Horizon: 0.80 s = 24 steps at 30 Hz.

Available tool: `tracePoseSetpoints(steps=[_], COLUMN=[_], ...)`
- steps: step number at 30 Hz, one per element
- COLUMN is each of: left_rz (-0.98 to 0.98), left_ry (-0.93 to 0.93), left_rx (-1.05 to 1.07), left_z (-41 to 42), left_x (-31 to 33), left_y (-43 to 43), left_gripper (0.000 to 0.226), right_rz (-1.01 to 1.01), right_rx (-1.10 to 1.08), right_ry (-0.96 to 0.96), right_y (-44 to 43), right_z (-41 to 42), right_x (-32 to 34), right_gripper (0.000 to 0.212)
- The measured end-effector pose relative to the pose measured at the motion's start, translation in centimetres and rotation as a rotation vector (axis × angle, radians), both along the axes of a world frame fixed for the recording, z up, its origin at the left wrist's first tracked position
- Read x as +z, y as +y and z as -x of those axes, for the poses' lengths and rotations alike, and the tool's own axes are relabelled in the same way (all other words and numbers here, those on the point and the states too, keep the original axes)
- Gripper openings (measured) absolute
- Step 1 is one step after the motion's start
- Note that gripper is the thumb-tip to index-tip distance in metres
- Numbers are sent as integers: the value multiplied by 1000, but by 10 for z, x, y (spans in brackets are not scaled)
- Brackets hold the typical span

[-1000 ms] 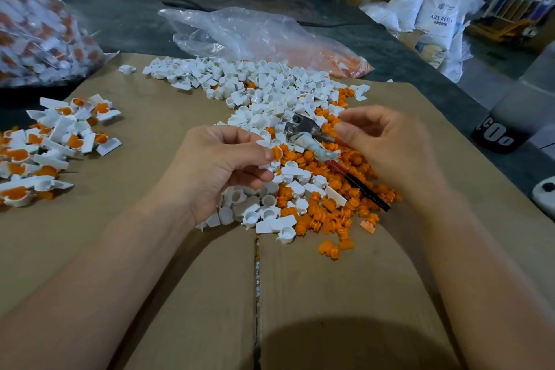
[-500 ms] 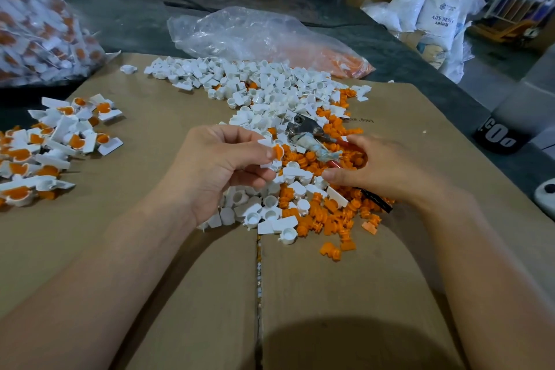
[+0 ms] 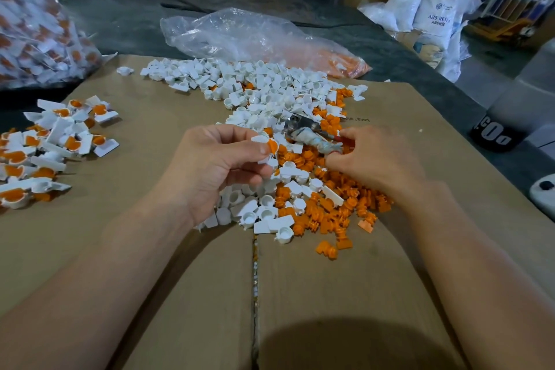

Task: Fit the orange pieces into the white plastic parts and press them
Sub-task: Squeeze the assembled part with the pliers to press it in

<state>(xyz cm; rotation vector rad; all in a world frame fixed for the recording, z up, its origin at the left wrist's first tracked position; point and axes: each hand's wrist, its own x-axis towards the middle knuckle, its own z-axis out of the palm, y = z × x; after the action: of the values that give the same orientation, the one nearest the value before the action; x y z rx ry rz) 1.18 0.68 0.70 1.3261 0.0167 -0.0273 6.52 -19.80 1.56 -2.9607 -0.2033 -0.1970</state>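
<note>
My left hand (image 3: pixel 222 165) pinches a white plastic part with an orange piece (image 3: pixel 269 146) seated in it, between thumb and fingers above the pile. My right hand (image 3: pixel 375 159) curls round the handle of taped metal pliers (image 3: pixel 312 137), which lie on the heap with their jaws pointing left. Loose white parts (image 3: pixel 270 93) spread across the middle of the cardboard. Loose orange pieces (image 3: pixel 333 210) lie under and in front of my right hand.
A heap of fitted white-and-orange parts (image 3: pixel 54 141) sits at the left. A clear bag of fitted parts (image 3: pixel 36 33) stands far left, and a crumpled clear plastic bag (image 3: pixel 255 36) lies behind the pile. The cardboard sheet (image 3: pixel 330 294) has a seam down its middle.
My right hand has come down from in front of the pliers onto their handle and closed round it. My left hand stays in place with its part.
</note>
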Motion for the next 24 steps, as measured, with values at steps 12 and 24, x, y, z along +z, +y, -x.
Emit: tracePoseSetpoints(steps=[12, 24], left_rz=[127, 143], left_ry=[-120, -264], left_rx=[102, 208], left_z=[-4, -10], left_x=[-4, -4], left_y=[-2, -4], left_gripper=[15, 13], right_rz=[-201, -200], right_rx=[109, 316], right_ry=[-214, -143], right_y=[-1, 20], right_z=[10, 34], right_x=[11, 9], right_gripper=[33, 53])
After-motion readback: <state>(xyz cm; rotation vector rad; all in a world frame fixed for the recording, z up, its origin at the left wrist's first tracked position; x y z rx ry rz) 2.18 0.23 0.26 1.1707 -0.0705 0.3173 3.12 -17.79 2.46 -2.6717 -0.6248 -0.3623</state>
